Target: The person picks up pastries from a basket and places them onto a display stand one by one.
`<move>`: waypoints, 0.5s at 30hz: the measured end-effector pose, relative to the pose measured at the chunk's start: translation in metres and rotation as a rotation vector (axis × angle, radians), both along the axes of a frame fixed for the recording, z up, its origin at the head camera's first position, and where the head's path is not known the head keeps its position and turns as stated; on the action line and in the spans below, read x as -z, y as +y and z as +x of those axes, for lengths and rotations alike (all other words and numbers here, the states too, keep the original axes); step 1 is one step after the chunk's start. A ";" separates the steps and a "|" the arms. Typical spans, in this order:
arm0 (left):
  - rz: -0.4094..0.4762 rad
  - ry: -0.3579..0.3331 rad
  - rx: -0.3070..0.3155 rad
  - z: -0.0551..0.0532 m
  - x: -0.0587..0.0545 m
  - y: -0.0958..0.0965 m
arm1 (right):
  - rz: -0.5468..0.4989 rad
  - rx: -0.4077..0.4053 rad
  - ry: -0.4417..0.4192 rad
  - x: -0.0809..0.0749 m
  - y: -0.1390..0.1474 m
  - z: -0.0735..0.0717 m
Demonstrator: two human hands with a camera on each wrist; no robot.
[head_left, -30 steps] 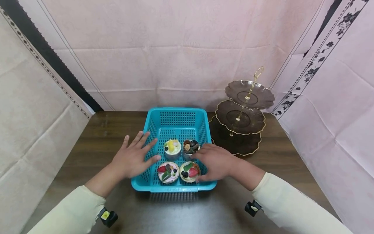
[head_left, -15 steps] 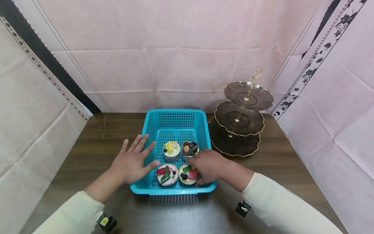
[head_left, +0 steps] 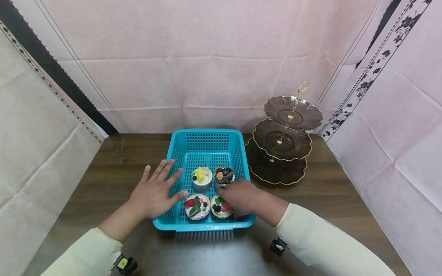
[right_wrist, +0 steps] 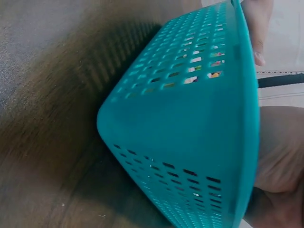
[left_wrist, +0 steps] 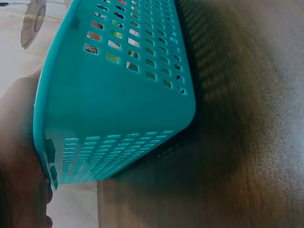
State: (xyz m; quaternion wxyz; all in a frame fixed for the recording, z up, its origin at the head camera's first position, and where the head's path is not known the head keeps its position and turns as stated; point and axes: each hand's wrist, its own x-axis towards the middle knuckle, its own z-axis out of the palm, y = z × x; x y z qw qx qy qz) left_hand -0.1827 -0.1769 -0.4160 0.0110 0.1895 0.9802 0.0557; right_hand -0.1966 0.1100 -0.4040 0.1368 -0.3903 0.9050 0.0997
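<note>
A turquoise perforated plastic basket (head_left: 215, 135) on the table holds several decorated cupcakes. Spread wide, my left hand (head_left: 150, 196) rests on the basket's left rim. My right hand (head_left: 239, 197) reaches over the right rim, its fingers curled round the front right cupcake (head_left: 221, 207), which has a red berry and a green leaf on top and is partly covered by them. Just behind it stands a dark-topped cupcake (head_left: 224, 175). A yellow-topped cupcake (head_left: 202, 176) and a pink-cream cupcake (head_left: 197, 207) stand on the left side. In both wrist views the basket walls hide the fingertips.
To the right, behind the basket, stands a three-tier brown stand (head_left: 282, 143) with gold scalloped edges and a ring handle. The brown wooden table (head_left: 203, 253) is bounded by pale cloth (head_left: 179, 76) at the back and both sides.
My right hand has come lower and further left, closing round the front right cupcake and covering more of it. The left hand keeps its place on the rim.
</note>
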 end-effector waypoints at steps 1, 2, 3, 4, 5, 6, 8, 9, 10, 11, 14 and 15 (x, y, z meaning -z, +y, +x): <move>-0.002 -0.003 -0.001 0.000 0.000 0.000 | 0.000 0.003 0.000 0.001 -0.001 0.000; -0.002 -0.002 0.001 0.000 0.000 0.000 | 0.000 0.007 0.000 0.002 -0.001 0.000; -0.004 -0.007 -0.001 0.000 0.000 0.000 | -0.001 0.011 -0.002 0.003 -0.001 0.000; -0.003 -0.012 -0.001 0.000 0.000 0.000 | -0.003 0.016 -0.004 0.004 -0.002 0.000; -0.001 -0.014 -0.001 0.000 0.000 0.000 | -0.007 0.019 -0.007 0.004 -0.002 0.000; -0.001 -0.013 0.000 0.000 0.001 0.000 | -0.012 0.022 -0.010 0.004 -0.002 -0.001; -0.003 -0.013 -0.002 0.000 0.001 0.000 | -0.021 0.021 -0.010 0.004 -0.002 -0.001; -0.004 -0.015 -0.003 0.000 0.002 0.000 | -0.025 0.020 -0.008 0.005 -0.002 -0.001; -0.003 -0.013 -0.003 0.000 0.002 0.000 | -0.028 0.020 -0.006 0.005 -0.002 -0.002; -0.005 -0.010 -0.003 0.000 0.002 0.000 | -0.034 0.021 -0.005 0.005 -0.001 -0.002; 0.000 -0.004 0.001 0.000 0.003 0.000 | -0.051 0.027 -0.003 0.006 -0.001 -0.003; 0.002 -0.004 0.001 0.000 0.003 -0.001 | -0.056 0.030 -0.004 0.006 0.000 -0.004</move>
